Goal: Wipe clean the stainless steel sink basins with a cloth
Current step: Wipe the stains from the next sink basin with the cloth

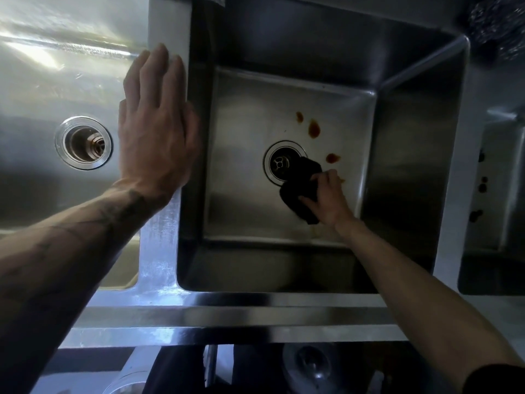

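Two hands in view: right hand (326, 197), fingers clamped on a dark cloth (301, 191), presses it beside the drain (281, 162) of the centre basin (412, 155). Left hand (157, 120), fingers spread flat and empty, braces on the divider (162, 237) at frame left. Three brown stains (314, 128) beyond the cloth remain, so wiping looks early; the left basin (34, 109) looks unwiped, though I cannot tell for sure.

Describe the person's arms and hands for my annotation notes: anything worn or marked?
Both forearms are bare. The left hand has no rings or glove visible, and dark tattoo lines run along that forearm to the wrist. The right hand is bare too; a dark sleeve edge shows near that elbow.
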Motion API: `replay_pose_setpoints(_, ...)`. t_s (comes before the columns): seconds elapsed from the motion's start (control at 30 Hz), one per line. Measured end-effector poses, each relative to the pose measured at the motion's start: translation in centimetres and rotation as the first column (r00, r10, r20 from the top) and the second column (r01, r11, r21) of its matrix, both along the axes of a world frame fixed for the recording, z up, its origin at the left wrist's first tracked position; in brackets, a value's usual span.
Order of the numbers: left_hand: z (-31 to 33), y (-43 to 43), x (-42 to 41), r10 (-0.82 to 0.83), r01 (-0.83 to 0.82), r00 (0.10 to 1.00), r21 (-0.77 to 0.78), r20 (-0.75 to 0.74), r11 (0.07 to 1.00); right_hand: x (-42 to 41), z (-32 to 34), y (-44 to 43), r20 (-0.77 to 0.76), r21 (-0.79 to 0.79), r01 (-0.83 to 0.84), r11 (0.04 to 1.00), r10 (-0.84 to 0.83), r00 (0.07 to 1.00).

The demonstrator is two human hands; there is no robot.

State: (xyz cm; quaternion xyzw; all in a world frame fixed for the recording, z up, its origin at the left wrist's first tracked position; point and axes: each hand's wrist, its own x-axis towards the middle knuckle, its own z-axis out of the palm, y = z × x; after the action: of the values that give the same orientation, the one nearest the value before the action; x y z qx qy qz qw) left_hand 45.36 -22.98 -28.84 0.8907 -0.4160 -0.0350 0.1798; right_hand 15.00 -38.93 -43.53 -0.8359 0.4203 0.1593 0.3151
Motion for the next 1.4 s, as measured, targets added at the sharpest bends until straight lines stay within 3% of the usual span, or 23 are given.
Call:
replay_pose_setpoints(0.07,0.0,0.0,0.0,-0.003,0.003,1.000,-0.001,-0.005,1.000,-1.1,0.6,1.7,-0.036,0.018,-0.126,0.992,0.126,0.991)
replay_pose_setpoints(0.13,0.1,0.0,0.0,-0.003,0.003,1.000,-0.002,-0.006,1.000,-2.7,1.6,3.1,-0.078,0.074,-0.445,0.892,0.450,0.889)
replay_pose_setpoints(0.2,0.1,0.1,0.0,-0.005,0.005,1.000,-0.001,-0.009,1.000,-3.4,1.7,2.3,-0.096,0.106,-0.585,0.804,0.593,0.799)
replay_pose_setpoints(0.27,0.2,0.0,0.0,-0.004,0.004,1.000,-0.001,-0.007,1.000,-2.5,1.1,0.6,-0.049,0.041,-0.505,0.862,0.507,0.861)
replay_pose_setpoints(0.33,0.2,0.0,-0.1,-0.006,0.006,1.000,-0.005,-0.007,1.000,-1.6,0.3,-0.7,-0.015,-0.001,-0.228,0.974,0.228,0.974)
replay_pose_setpoints(0.4,0.3,0.0,-0.1,-0.004,0.004,1.000,-0.010,-0.003,1.000,-1.5,-0.1,-0.1,0.007,-0.024,-0.019,1.000,0.019,1.000)
replay_pose_setpoints(0.47,0.2,0.1,-0.2,-0.007,0.007,1.000,-0.013,-0.001,1.000,-2.7,0.3,1.6,0.003,-0.024,-0.140,0.990,0.140,0.990)
replay_pose_setpoints(0.53,0.2,0.0,-0.1,-0.006,0.006,1.000,-0.015,0.000,1.000,-4.3,1.0,2.5,-0.040,0.025,-0.447,0.894,0.447,0.894)
replay_pose_setpoints(0.6,0.2,0.0,-0.1,-0.007,0.007,1.000,-0.024,-0.002,1.000,-5.0,0.9,1.4,-0.064,0.065,-0.567,0.821,0.571,0.819)
replay_pose_setpoints(0.67,0.1,0.0,-0.1,-0.003,0.003,1.000,-0.033,0.002,0.999,-4.2,0.2,-0.4,-0.045,0.018,-0.442,0.897,0.443,0.895)
replay_pose_setpoints(0.73,0.0,0.0,-0.1,-0.006,0.006,1.000,-0.031,0.004,0.999,-3.3,-0.4,-1.6,-0.021,-0.045,-0.170,0.984,0.169,0.985)
replay_pose_setpoints(0.8,0.0,0.1,-0.1,-0.004,0.004,1.000,-0.027,0.006,1.000,-3.3,-0.5,-1.2,-0.015,-0.069,-0.032,0.997,0.031,0.999)
replay_pose_setpoints(0.87,0.0,0.0,-0.1,-0.003,0.003,1.000,-0.029,0.011,1.000,-4.4,0.1,0.3,-0.033,-0.022,-0.202,0.979,0.201,0.979)
replay_pose_setpoints(0.97,0.0,0.1,-0.1,-0.008,0.008,1.000,-0.028,0.007,1.000,-5.9,1.0,0.8,-0.052,0.089,-0.565,0.820,0.570,0.820)
replay_pose_setpoints(1.03,0.0,0.1,-0.1,-0.005,0.006,1.000,-0.028,0.009,1.000,-5.5,0.5,-0.5,-0.027,0.051,-0.525,0.850,0.526,0.850)
replay_pose_setpoints(1.13,-0.1,0.0,-0.1,-0.003,0.004,1.000,-0.033,0.012,0.999,-4.1,-0.5,-2.4,-0.001,-0.048,-0.108,0.993,0.108,0.994)
replay_pose_setpoints(1.2,-0.1,0.1,-0.2,-0.003,0.004,1.000,-0.034,0.009,0.999,-4.0,-0.6,-1.7,0.009,-0.102,-0.015,0.995,0.016,1.000)
replay_pose_setpoints(1.27,-0.1,0.1,-0.2,-0.011,0.011,1.000,-0.034,0.010,0.999,-5.0,0.2,0.2,0.002,-0.065,-0.236,0.970,0.237,0.972)
replay_pose_setpoints(1.33,-0.1,0.1,-0.1,-0.013,0.013,1.000,-0.033,0.012,0.999,-6.3,1.1,1.2,-0.034,0.033,-0.497,0.867,0.498,0.866)
replay_pose_setpoints(1.4,-0.1,0.1,-0.1,-0.007,0.007,1.000,-0.035,0.012,0.999,-6.3,0.8,0.2,-0.030,0.042,-0.527,0.849,0.529,0.848)
